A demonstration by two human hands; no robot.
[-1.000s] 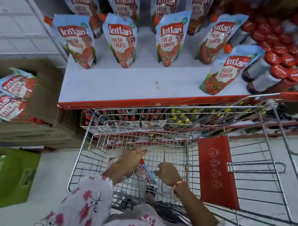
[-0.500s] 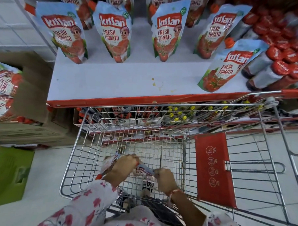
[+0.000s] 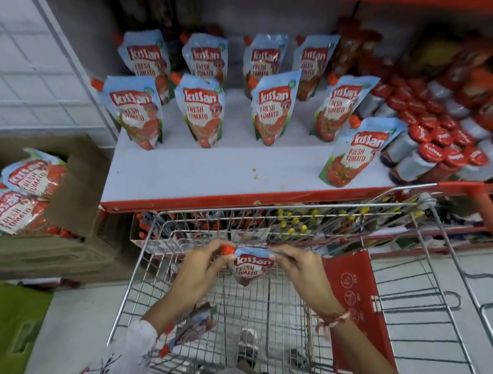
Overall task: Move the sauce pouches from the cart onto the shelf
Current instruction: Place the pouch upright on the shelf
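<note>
I hold one blue and red sauce pouch (image 3: 250, 267) upright above the wire cart (image 3: 423, 251). My left hand (image 3: 201, 265) pinches its red cap corner and my right hand (image 3: 303, 271) pinches the other top corner. Another pouch (image 3: 194, 326) lies in the cart's basket under my left forearm. Several matching pouches (image 3: 203, 108) stand in two rows on the white shelf (image 3: 212, 171), with one more pouch (image 3: 354, 152) nearer the front right.
A cardboard box (image 3: 78, 185) with more pouches sits left of the shelf. Red-capped bottles (image 3: 439, 144) crowd the shelf's right end. The cart's red flap (image 3: 353, 299) is at right. A green box (image 3: 10, 326) stands on the floor at left. The front strip of the shelf is bare.
Both hands have risen from the bottom of the cart with a pouch gripped between them, now held above the basket. The view has tilted up toward the shelf.
</note>
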